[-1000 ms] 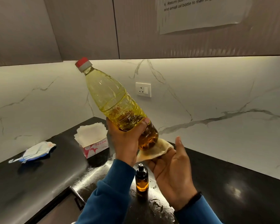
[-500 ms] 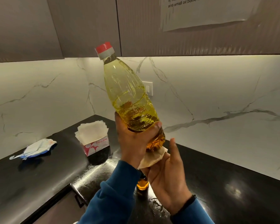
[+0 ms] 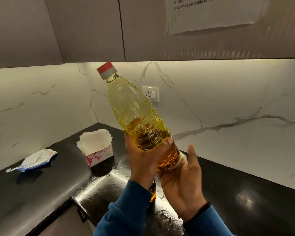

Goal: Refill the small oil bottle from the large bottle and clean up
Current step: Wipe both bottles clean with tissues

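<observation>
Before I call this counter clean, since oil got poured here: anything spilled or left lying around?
Yes. Wet smears glisten on the black counter near the small oil bottle, and a crumpled wrapper lies at the left.

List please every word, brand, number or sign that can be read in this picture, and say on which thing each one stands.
"6. Return bo..." then "and small oil bottle to their ori...", cut off by the frame: paper sheet on the cabinet door.
"ORIGAMI": tissue box on the counter.
Large oil bottle: no label visible.
Crumpled packet on the left: nothing readable.
</observation>
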The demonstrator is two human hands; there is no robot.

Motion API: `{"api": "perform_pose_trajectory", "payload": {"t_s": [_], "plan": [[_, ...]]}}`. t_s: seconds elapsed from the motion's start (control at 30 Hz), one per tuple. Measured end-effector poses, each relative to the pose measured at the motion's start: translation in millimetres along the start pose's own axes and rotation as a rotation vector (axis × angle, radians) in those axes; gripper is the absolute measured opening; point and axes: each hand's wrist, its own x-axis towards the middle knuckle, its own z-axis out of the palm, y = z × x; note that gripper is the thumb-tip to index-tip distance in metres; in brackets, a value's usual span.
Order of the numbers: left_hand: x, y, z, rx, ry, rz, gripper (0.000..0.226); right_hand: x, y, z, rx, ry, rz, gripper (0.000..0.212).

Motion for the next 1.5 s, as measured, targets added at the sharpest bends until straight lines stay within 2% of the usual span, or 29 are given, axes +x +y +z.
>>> {"api": "perform_pose_trajectory", "payload": {"t_s": [0.13, 0.27, 0.43, 0.5, 0.63, 0.77, 0.87, 0.97, 1.1, 1.2, 1.27, 1.33, 1.5], "plan": [[4.5, 0.9, -4.1, 0.038, 0.024, 0.03, 0.099, -2.4, 5.5, -4.6, -0.049, -0.004, 0.103, 0.082], [8.2, 0.8, -11.9, 0.065, 0.06, 0.046, 0.098, -5.8, 7.9, -3.5, -0.135, 0.109, 0.094, 0.075], [4.3, 1.3, -16.9, 0.032, 0.056, 0.017, 0.09, -10.4, 14.6, -2.3, -0.285, 0.192, -0.102, 0.055], [0.1, 1.0, -18.0, 0.023, 0.023, 0.002, 0.089, -13.3, 18.3, 0.4, -0.424, 0.18, -0.199, 0.057], [-7.0, 2.7, -19.0, 0.009, -0.132, -0.035, 0.083, -15.4, 20.1, -1.2, -0.634, 0.013, -0.419, 0.065], [-9.7, 2.0, -21.2, -0.059, -0.286, -0.14, 0.077, -20.4, 8.9, 3.0, -0.69, -0.119, -0.452, 0.097], [-13.4, -3.1, -23.4, -0.093, -0.356, -0.222, 0.077, -21.2, -6.1, 11.4, -0.801, -0.256, -0.469, 0.107], [-17.6, -9.0, -22.4, -0.086, -0.41, -0.238, 0.083, -20.5, -20.0, 25.8, -0.933, -0.38, -0.588, 0.097], [-20.4, -6.4, -13.5, -0.117, -0.351, -0.282, 0.095, -17.9, -20.7, 30.0, -1.163, -0.366, -0.699, 0.088], [-15.3, -6.9, -18.6, -0.147, -0.299, -0.206, 0.067, -18.1, -12.8, 20.0, -1.143, -0.398, -0.661, 0.078], [-11.4, -3.4, -23.2, -0.109, -0.254, -0.149, 0.067, -17.9, -7.1, 11.9, -1.057, -0.396, -0.606, 0.066], [-7.3, -2.2, -26.1, -0.07, -0.206, -0.118, 0.072, -15.6, -2.7, 3.7, -0.99, -0.349, -0.557, 0.063], [5.6, 4.8, -32.5, -0.094, -0.158, -0.09, 0.065, -5.2, 0.1, -10.5, -0.87, -0.32, -0.376, 0.059]]}}
